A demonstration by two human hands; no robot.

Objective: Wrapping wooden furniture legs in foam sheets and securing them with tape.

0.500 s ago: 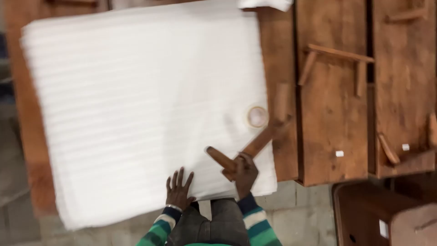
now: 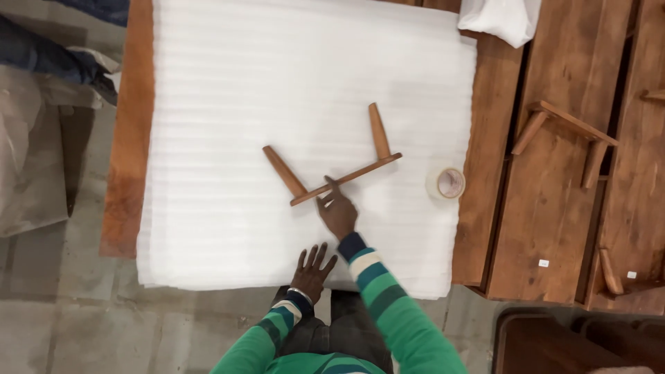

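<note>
white foam sheet [image 2: 277, 104] covers counter [image 2: 131, 138] | tape roll [image 2: 450, 183] at its right edge | wooden stand [image 2: 339, 163], two legs, mid-sheet | right hand [image 2: 338, 211] fingertips on its bar, grip loose | left hand [image 2: 312, 271] flat, spread on sheet's near edge

A roll of clear tape [image 2: 450, 183] lies at the right edge of the foam, close to the bare wood. At the top right a white bag [image 2: 500, 18] rests on the wooden table [image 2: 128, 138]. To the right stand further wooden tabletops [image 2: 554, 208], one carrying a second small wooden stool [image 2: 564, 135] lying tipped on its side. A short wooden leg [image 2: 609, 271] lies near the far right edge. Grey concrete floor [image 2: 55, 312] shows on the left, with crumpled plastic sheeting [image 2: 28, 159] on it.
</note>
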